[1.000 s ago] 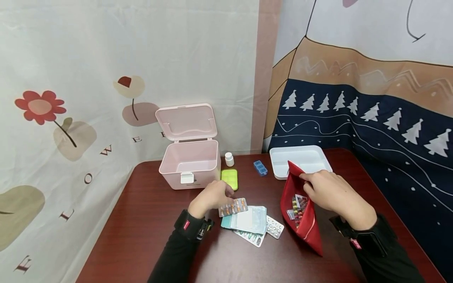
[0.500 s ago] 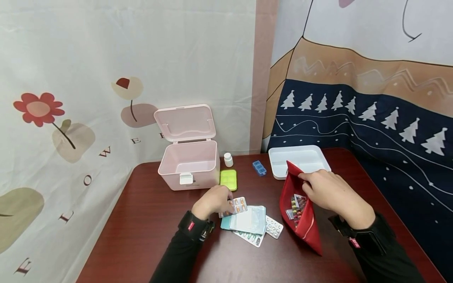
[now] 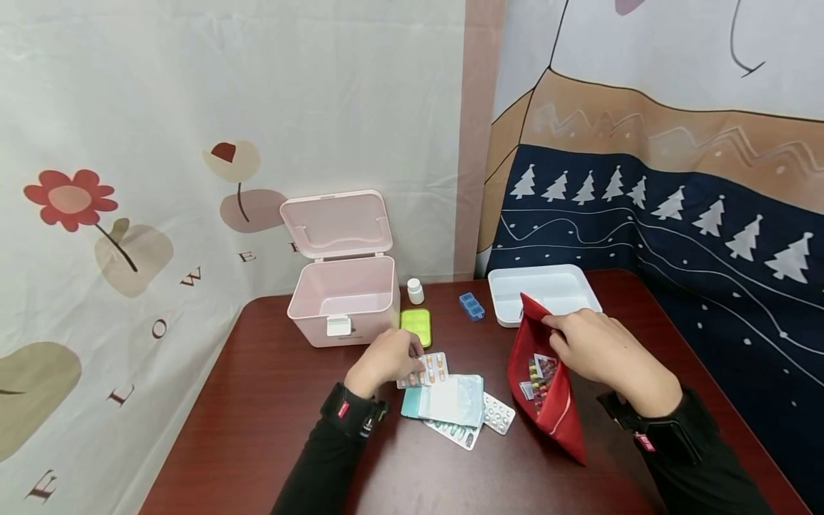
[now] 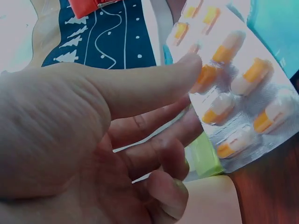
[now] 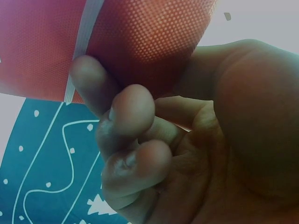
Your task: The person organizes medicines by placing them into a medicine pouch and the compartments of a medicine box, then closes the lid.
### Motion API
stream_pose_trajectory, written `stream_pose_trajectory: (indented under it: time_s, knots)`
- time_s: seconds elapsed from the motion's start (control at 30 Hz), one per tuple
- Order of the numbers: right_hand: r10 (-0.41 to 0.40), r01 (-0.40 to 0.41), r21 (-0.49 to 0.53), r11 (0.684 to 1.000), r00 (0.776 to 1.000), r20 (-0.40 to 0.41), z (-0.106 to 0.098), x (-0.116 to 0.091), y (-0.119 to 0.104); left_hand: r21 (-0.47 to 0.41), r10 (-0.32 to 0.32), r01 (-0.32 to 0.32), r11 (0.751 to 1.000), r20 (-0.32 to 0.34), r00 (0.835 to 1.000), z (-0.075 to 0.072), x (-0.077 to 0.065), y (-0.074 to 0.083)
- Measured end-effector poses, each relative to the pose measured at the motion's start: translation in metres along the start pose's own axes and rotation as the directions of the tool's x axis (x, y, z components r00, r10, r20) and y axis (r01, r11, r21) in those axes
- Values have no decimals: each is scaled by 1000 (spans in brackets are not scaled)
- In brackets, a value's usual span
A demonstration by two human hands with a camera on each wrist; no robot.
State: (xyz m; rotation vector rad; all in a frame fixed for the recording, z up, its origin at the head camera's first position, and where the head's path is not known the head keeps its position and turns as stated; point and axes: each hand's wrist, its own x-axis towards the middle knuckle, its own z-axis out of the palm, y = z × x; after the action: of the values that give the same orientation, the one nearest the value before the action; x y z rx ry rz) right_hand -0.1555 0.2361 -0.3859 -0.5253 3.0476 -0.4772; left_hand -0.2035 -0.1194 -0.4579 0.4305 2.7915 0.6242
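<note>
My left hand (image 3: 384, 363) pinches a blister pack of orange-and-white capsules (image 4: 233, 88) by one edge, thumb on the capsule side. In the head view the pack is held just over a pile with pale blue packets (image 3: 453, 400), a blister pack of green capsules (image 3: 458, 433) and one of white tablets (image 3: 498, 413). My right hand (image 3: 595, 350) grips the upper edge of a red pouch (image 3: 569, 422), holding its mouth wide. Inside the pouch lie packs of dark red and yellow pills (image 3: 542, 379). The right wrist view shows the fingers against the pouch's red mesh fabric (image 5: 149, 37).
A pink box (image 3: 344, 300) with its lid raised stands at the back left. Beside it are a white bottle (image 3: 415, 291) and a lime-green pill case (image 3: 416, 326). A blue pill organizer (image 3: 472, 306) and a white tray (image 3: 543, 286) lie further right.
My left hand has tilted the capsule blister pack up a little, so its capsule side faces the head camera more. My right hand keeps holding the red pouch in the same place.
</note>
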Motion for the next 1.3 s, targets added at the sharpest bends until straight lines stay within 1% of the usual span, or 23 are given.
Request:
stream_pose_trajectory:
  time_s: [0.13, 0.27, 0.43, 0.53, 0.63, 0.83, 0.93, 1.1, 1.2, 1.3]
  knots:
    - [0, 0, 0, 1000, 1000, -2, 0, 1, -1, -34, 18, -18, 999, 0, 1000, -2, 0, -2]
    - [5, -5, 5, 1000, 1000, 2, 1, 1, -1, -59, 60, -59, 997, 7, 998, -5, 0, -4]
    - [5, -5, 8, 1000, 1000, 4, 2, 1, -2, -55, 143, -145, 988, -32, 989, -10, -1, -4]
    - [5, -5, 9, 1000, 1000, 3, 2, 1, -2, -56, 170, -174, 983, -67, 983, -12, -1, -2]
    - [12, -12, 15, 1000, 1000, 9, 2, 1, -1, -59, 176, -183, 981, -101, 979, -12, -1, 0]
    - [20, -21, 17, 1000, 1000, 17, 1, 2, -3, -43, 205, -213, 976, -156, 966, -6, 2, 7]
    - [11, -12, 9, 1000, 1000, 9, 0, 2, -2, -35, 224, -233, 972, -168, 960, -4, 3, 14]
    - [-1, 1, 2, 1000, 1000, 4, 1, 1, 0, -14, 258, -264, 964, -160, 953, -1, 3, 23]
    - [-7, 7, 3, 1000, 1000, 2, 1, 1, 0, -28, 241, -249, 968, -170, 956, 1, 3, 30]
    - [-8, 8, 4, 1000, 1000, 1, 1, 1, 0, -64, 212, -229, 971, -201, 956, 1, 1, 37]
